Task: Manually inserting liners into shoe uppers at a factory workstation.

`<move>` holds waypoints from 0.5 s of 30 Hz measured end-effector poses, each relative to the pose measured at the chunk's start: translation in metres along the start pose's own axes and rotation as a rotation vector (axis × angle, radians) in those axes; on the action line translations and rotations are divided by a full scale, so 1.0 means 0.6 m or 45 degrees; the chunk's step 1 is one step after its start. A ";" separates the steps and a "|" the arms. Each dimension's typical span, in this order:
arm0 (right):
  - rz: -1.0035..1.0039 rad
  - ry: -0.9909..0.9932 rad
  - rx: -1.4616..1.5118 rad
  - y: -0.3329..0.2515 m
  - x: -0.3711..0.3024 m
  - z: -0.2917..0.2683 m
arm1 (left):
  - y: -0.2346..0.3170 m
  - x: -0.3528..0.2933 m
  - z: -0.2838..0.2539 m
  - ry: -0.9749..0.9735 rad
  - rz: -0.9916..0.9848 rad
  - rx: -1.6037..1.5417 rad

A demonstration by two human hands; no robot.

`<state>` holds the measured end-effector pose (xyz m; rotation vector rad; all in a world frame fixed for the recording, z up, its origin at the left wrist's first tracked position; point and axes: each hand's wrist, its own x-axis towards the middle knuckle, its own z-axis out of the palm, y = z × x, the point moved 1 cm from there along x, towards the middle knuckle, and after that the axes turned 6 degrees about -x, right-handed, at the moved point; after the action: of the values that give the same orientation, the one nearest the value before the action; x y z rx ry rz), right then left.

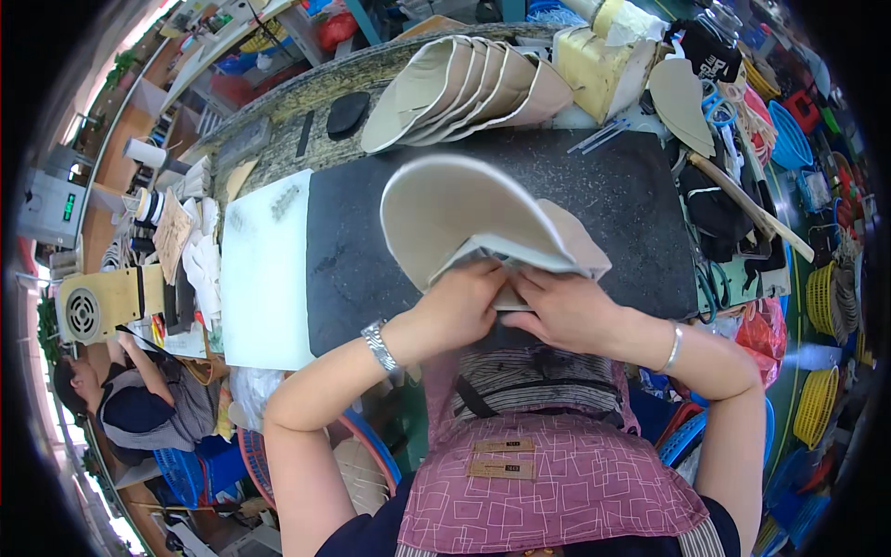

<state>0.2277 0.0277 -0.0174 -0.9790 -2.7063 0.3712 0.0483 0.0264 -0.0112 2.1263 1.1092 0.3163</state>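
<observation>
Both my hands hold a beige cap with a wide, curved brim [464, 200] over the dark work mat [622, 204]. My left hand [464, 302] is closed on its near edge, fingers curled inward. Beside it, my right hand [571, 311] grips the same edge, its thumb below and its fingers folded into the opening. The fingertips of both hands are partly hidden in the cloth. Beyond the cap lies a nested row of several similar beige pieces [469, 88] with pale edges.
A white board [266, 269] adjoins the mat on the left. At the right stand blue-handled scissors [715, 102], a wooden stick [742, 200] and flat beige pieces [680, 104]. A black oval pad [348, 114] rests at the back. Another person [153, 399] sits at the far left.
</observation>
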 end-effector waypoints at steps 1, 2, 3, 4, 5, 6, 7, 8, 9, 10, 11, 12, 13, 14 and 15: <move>-0.007 -0.004 0.005 -0.003 0.007 0.005 | -0.002 -0.002 0.015 0.114 0.034 0.077; 0.033 0.176 0.117 -0.004 0.013 0.008 | -0.006 -0.005 0.025 0.228 0.068 0.154; 0.075 0.355 0.228 -0.003 0.017 0.011 | -0.014 -0.007 0.030 0.231 0.061 0.150; 0.174 0.360 0.374 -0.002 0.020 0.017 | -0.015 -0.008 0.030 0.226 0.034 0.243; 0.167 0.352 0.378 -0.001 0.022 0.017 | -0.015 -0.008 0.029 0.220 0.008 0.334; 0.120 0.482 0.260 -0.002 0.025 0.013 | -0.023 -0.002 0.018 0.237 -0.086 0.219; 0.075 0.613 0.138 -0.004 0.027 0.008 | -0.028 -0.008 0.020 0.240 -0.089 0.214; 0.072 0.608 0.137 -0.002 0.026 0.010 | -0.034 -0.015 0.025 0.264 -0.030 0.100; 0.022 0.563 0.180 0.001 0.024 0.013 | -0.040 -0.023 0.029 0.289 0.029 -0.014; -0.025 0.516 0.225 0.002 0.021 0.016 | -0.040 -0.034 0.030 0.238 0.186 -0.020; -0.027 0.509 0.226 0.005 0.016 0.013 | -0.043 -0.041 0.026 0.242 0.182 -0.026; -0.046 0.332 0.259 0.008 0.011 0.008 | -0.045 -0.047 0.023 0.101 0.250 0.086; -0.064 0.156 0.289 0.010 0.009 0.006 | -0.044 -0.050 0.018 -0.040 0.319 0.199; -0.067 0.150 0.287 0.007 0.011 0.004 | -0.047 -0.057 0.009 -0.034 0.316 0.195; -0.120 0.221 0.271 0.002 0.015 0.002 | -0.049 -0.066 0.003 -0.181 0.345 0.332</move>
<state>0.2213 0.0343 -0.0177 -0.7830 -2.4859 0.5183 0.0070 0.0057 -0.0285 2.4946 0.8165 0.1461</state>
